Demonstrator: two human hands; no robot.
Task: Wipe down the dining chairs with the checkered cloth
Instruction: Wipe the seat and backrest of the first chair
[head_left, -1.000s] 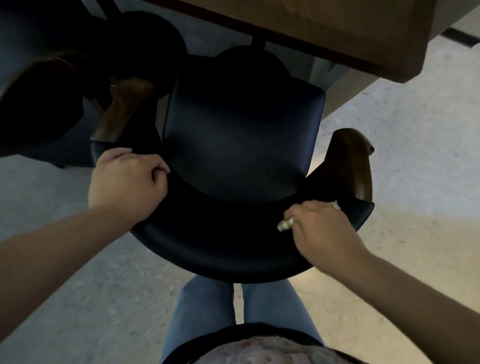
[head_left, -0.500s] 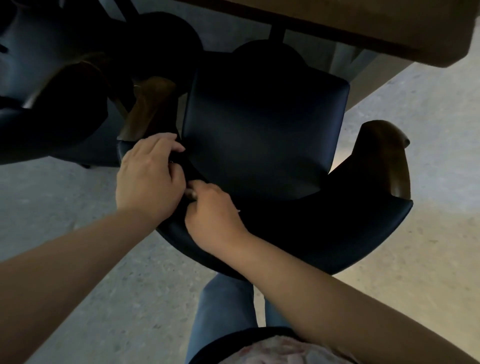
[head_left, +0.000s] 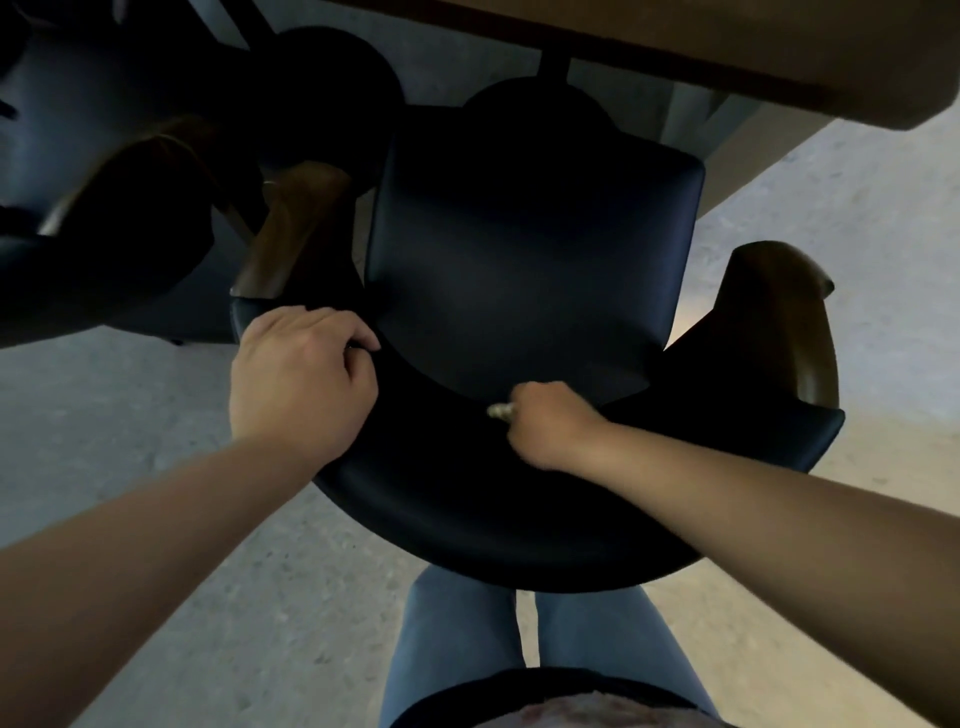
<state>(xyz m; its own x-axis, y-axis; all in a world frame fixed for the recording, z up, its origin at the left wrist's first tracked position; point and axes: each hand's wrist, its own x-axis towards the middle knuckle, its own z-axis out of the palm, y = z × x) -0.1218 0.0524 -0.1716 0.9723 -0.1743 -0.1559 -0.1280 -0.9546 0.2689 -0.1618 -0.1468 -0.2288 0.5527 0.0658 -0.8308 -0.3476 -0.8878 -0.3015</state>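
A dark blue dining chair (head_left: 524, 270) with a curved backrest and wooden armrest ends stands right below me, pushed toward the table. My left hand (head_left: 298, 374) grips the left part of the curved backrest top. My right hand (head_left: 545, 418) is closed around the bunched cloth (head_left: 500, 411) and presses it on the middle of the backrest rim. Only a small pale bit of cloth shows beside the fingers; its pattern is hidden.
A wooden table (head_left: 727, 57) edge runs across the top. A second dark chair (head_left: 104, 234) sits close at the left, its wooden armrest near this one's. Grey speckled floor (head_left: 857, 218) lies right and behind. My legs in jeans (head_left: 457, 639) stand behind the backrest.
My right hand swept the cloth from the right end of the backrest to my left hand, then back to the middle. The left hand kept its grip.
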